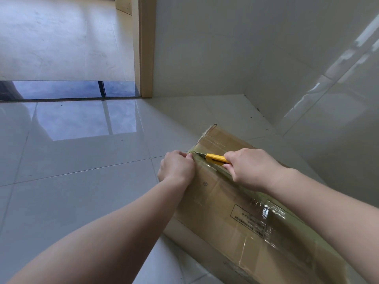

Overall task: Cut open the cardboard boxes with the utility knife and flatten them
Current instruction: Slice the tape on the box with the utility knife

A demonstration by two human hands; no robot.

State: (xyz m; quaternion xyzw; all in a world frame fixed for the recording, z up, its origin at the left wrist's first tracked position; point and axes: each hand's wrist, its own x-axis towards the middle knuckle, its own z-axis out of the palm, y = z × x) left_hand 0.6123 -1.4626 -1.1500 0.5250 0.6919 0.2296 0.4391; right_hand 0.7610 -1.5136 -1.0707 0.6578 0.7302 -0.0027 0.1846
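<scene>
Box (pixel 235 218): on floor tiles beside the wall; long axis runs from me away toward the doorway, taped seam on top.
Right hand (pixel 249 170): closed round yellow knife (pixel 217 158); blade tip at box's far end, pointing at my other hand.
Left hand (pixel 177 168): fingers curled over box's far edge, bracing it.
Risk: a slip drives the blade into those fingers; I judge them too close.

So that's one taped-up cardboard box (pixel 246 212) on the floor, one yellow utility knife (pixel 215 158), and two hands: left hand (pixel 176 168), right hand (pixel 252 169).
</scene>
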